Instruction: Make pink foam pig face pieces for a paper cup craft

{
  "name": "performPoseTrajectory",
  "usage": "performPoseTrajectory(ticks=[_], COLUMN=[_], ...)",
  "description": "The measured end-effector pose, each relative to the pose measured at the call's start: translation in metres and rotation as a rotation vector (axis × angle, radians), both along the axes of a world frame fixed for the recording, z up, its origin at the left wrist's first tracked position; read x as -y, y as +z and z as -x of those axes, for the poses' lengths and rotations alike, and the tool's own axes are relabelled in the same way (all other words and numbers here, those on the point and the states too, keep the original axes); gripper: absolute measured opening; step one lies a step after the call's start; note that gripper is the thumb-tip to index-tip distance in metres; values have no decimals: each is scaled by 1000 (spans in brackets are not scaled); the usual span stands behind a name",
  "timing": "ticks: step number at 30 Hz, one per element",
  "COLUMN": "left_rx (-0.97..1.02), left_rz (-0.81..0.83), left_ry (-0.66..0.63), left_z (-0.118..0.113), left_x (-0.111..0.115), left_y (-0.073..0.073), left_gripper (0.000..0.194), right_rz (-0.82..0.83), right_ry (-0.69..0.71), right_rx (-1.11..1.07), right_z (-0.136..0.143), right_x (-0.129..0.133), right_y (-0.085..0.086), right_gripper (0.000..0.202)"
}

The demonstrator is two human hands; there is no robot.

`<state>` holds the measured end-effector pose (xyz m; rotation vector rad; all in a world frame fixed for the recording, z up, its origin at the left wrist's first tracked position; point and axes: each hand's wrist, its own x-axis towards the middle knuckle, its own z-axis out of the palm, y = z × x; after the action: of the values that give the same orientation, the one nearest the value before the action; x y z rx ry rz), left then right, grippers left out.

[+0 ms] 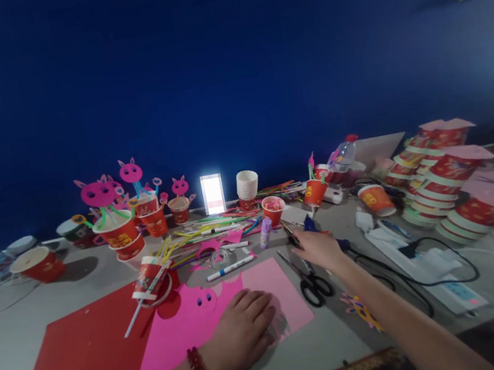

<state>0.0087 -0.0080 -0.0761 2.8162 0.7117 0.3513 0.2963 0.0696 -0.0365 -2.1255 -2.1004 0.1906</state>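
Note:
My left hand (248,328) lies flat, fingers stretched, on a bright pink sheet (169,339) and a pale pink sheet (289,292). A pink cut-out with two googly eyes (205,301) lies just beyond it. My right hand (320,248) reaches further out, its fingers curled together over a slim dark thing (289,235) whose kind I cannot make out. Black-handled scissors (315,287) lie between the hands. Near the right fingertips stand a purple glue stick (265,234) and a red paper cup (274,211). A blue tool (310,223), partly hidden, lies behind the right hand.
Pink animal figures in red cups (119,233) stand at the left, near a red sheet (80,354). Coloured pipe cleaners (221,228) and a marker (230,269) lie mid-table. Stacked cups (441,176), a power strip (436,279) and black cables (401,276) occupy the right.

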Motion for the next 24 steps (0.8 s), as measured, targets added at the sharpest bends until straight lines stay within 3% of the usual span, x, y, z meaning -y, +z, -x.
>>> performPoseTrajectory(ticks=[6,10,12,14,16,19,21,24], left_rx=[11,34,61,121,209,313,299,128], left_rz=[17,41,55,60,41,7,36,83], left_ry=[-5,0,10,29,65,86,78,111], left_z=[1,2,3,4,5,1,-6,-15], left_x=[-1,-1,-1,-1,0,6,10,13], left_y=[-2,-2,-1,1,5,16,24,34], left_gripper=[47,45,42,41,44,49,36,15], right_rz=[41,105,175,305,378,387,365,267], right_ry=[32,57,76,110,159,184,241,260], right_rx=[-235,-498,-723,-1280,-1543,-1607,-1589,-1503], right_z=[-10,-25,-26,-19,-3,32,55,77], right_x=[-4,14,34,59,84,112,120,121], right_y=[0,6,5,0,-6,-12,-13,-10], right_gripper=[30,28,32,34,34,26,23,22])
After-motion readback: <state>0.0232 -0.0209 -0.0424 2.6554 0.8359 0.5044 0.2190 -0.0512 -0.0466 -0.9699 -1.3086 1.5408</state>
